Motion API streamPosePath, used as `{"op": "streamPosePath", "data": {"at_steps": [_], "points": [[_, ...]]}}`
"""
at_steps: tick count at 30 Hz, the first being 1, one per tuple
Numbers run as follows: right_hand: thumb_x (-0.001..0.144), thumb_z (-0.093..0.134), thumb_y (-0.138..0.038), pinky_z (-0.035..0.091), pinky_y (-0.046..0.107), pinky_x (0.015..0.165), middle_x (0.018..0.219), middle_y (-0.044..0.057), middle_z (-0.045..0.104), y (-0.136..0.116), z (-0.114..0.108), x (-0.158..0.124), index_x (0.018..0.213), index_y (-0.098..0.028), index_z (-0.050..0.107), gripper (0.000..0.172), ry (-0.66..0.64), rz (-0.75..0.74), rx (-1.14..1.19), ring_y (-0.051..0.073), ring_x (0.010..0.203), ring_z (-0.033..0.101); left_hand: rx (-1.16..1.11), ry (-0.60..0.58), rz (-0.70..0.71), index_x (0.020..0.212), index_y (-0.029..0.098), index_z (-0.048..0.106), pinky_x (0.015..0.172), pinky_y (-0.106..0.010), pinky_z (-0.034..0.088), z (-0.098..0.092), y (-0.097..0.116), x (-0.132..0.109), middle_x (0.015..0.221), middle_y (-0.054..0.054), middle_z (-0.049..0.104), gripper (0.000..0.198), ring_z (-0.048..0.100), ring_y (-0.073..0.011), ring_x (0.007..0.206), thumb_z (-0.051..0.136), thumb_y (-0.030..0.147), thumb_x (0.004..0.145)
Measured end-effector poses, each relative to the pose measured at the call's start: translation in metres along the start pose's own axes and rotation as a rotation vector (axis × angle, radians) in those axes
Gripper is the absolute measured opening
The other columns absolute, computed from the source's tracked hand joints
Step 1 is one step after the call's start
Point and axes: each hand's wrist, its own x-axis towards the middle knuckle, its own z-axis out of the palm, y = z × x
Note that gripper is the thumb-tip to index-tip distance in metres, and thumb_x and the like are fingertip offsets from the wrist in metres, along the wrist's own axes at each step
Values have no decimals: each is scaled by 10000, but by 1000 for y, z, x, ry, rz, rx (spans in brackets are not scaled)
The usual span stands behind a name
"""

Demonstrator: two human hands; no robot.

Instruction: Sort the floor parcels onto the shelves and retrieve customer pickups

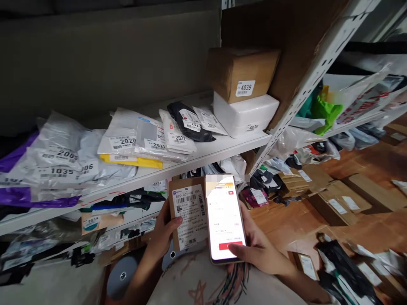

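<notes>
In my left hand [168, 226] is a small brown cardboard box [187, 214], its printed shipping label facing up and my thumb lying over the label's left edge. Right beside it, my right hand [252, 241] grips a smartphone [224, 220] with a bright, mostly white screen. My right thumb rests on a red button low on that screen. The phone's upper left part is blurred out. Phone and box are side by side in front of my body, below the edge of the white shelf [203, 154].
Numbered parcels [127, 135] in plastic bags line the shelf. A cardboard box [248, 76] sits on a white foam box [246, 114] at its right end, near a slanted metal upright [305, 84]. Several boxes [340, 201] and bagged parcels [346, 262] lie on the floor at right.
</notes>
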Motion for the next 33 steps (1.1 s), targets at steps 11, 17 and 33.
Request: {"op": "streamPosePath", "data": {"at_steps": [11, 17, 33], "points": [[808, 712, -220, 598, 345, 626, 1297, 87, 537, -1, -3, -6, 1412, -458, -241, 1153, 3, 41, 4, 201, 827, 674, -3, -35, 56, 1280, 203, 522, 1028, -377, 444, 3, -5, -1, 1331, -88, 594, 715, 528, -310, 1242, 779, 279, 617], [805, 712, -236, 592, 342, 606, 1300, 96, 527, -3, -6, -9, 1442, -435, -123, 1069, -3, 27, -25, 208, 835, 668, -17, -22, 9, 1329, 189, 449, 1011, -395, 454, 6, -7, -4, 1398, -118, 528, 795, 489, -332, 1276, 788, 297, 618], [783, 724, -261, 544, 316, 620, 1194, 69, 595, -6, -10, -15, 1463, -395, -57, 1044, -34, -42, -23, 210, 868, 659, 66, 40, -32, 1308, 241, 496, 647, -353, 545, 14, -10, -4, 976, -60, 706, 829, 676, -301, 845, 803, 376, 550]]}}
